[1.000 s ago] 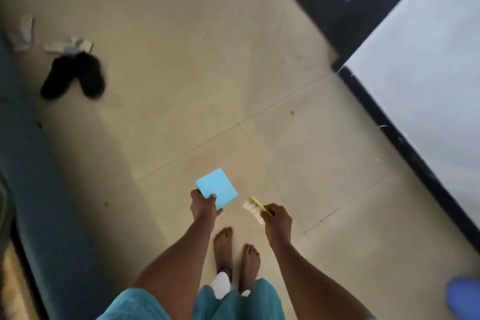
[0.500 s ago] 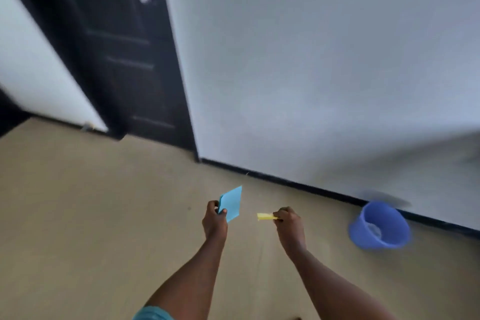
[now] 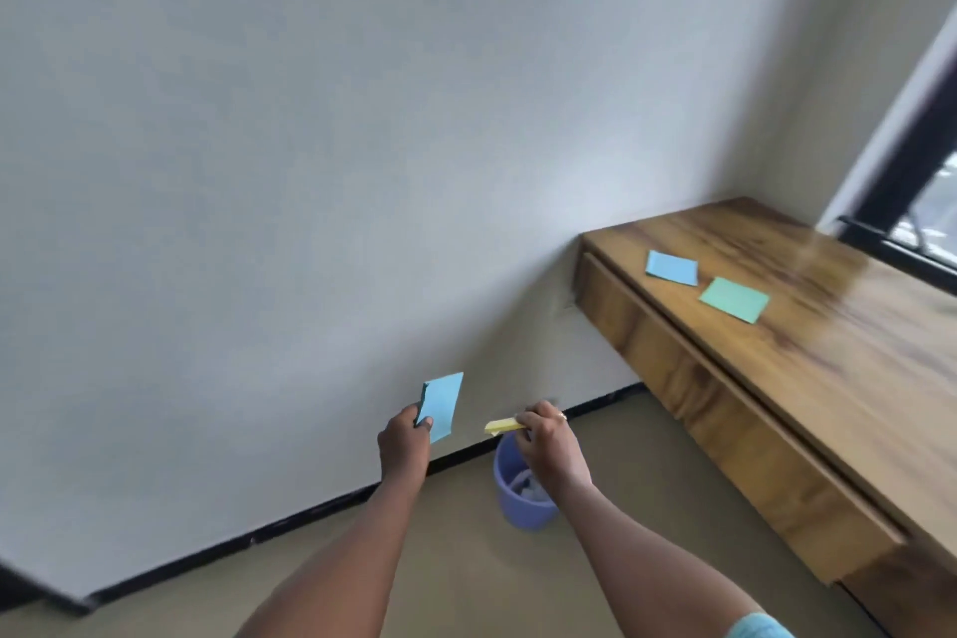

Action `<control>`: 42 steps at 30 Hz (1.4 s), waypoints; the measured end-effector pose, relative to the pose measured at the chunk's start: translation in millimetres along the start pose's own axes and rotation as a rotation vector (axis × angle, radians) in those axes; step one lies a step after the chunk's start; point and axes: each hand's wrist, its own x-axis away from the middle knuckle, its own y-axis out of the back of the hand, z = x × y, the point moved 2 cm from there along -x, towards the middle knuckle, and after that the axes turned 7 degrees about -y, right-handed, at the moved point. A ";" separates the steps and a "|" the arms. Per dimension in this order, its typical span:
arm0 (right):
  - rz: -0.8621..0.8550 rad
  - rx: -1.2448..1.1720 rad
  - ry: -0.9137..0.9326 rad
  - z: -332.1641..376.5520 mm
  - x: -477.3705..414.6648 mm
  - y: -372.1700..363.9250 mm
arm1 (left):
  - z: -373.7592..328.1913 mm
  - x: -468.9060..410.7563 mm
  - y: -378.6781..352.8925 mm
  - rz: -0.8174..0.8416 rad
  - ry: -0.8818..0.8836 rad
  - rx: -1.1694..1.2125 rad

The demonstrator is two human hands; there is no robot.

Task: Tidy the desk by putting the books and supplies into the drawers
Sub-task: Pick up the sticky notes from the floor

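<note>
My left hand (image 3: 405,446) pinches a light blue pad of paper (image 3: 441,404) by its lower edge and holds it upright in front of the wall. My right hand (image 3: 550,443) grips a small yellow pad (image 3: 503,425) that sticks out to the left. Both hands are held out in front of me, well left of the wooden desk (image 3: 808,358). On the desk top lie a blue pad (image 3: 671,267) and a green pad (image 3: 734,299). The drawer fronts (image 3: 725,425) along the desk's near side are closed.
A purple bucket (image 3: 520,497) with crumpled paper inside stands on the floor by the wall, just below my right hand. A white wall with a black skirting fills the left. A dark-framed window (image 3: 916,171) sits behind the desk at the far right.
My view has swung up from the floor and to the right, past the dark door, so the desk and window have come into sight. Both hands keep hold of their pads.
</note>
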 end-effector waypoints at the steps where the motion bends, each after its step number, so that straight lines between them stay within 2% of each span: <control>1: -0.051 0.016 -0.016 -14.9 -8.3 7.8 | -14.2 -6.3 -14.4 0.031 -0.033 -0.019; 9: -0.271 0.249 -0.138 -128.8 -69.0 78.5 | -136.2 -65.5 -143.4 0.278 -0.333 -0.142; 13: -0.366 0.359 -0.275 -168.8 -100.0 125.5 | -208.3 -90.2 -202.7 0.392 -0.477 -0.138; 21: -0.667 0.526 -0.599 -245.3 -126.2 210.2 | -330.0 -96.8 -317.0 0.626 -0.989 -0.313; 24: -0.693 0.596 -0.630 -279.5 -118.6 223.7 | -351.4 -79.7 -364.0 0.708 -1.161 -0.430; 27: -0.715 0.653 -0.630 -310.4 -114.9 238.1 | -369.6 -71.7 -408.0 0.680 -1.280 -0.501; 35: -0.735 0.751 -0.604 -383.6 -131.6 254.8 | -395.2 -53.7 -486.8 0.646 -1.392 -0.618; 40: -0.629 0.738 -0.601 -402.2 -140.9 238.6 | -383.8 -51.3 -507.5 0.787 -1.453 -0.905; 42: -0.587 0.723 -0.625 -401.0 -141.8 238.5 | -376.6 -57.4 -506.3 0.805 -1.443 -0.890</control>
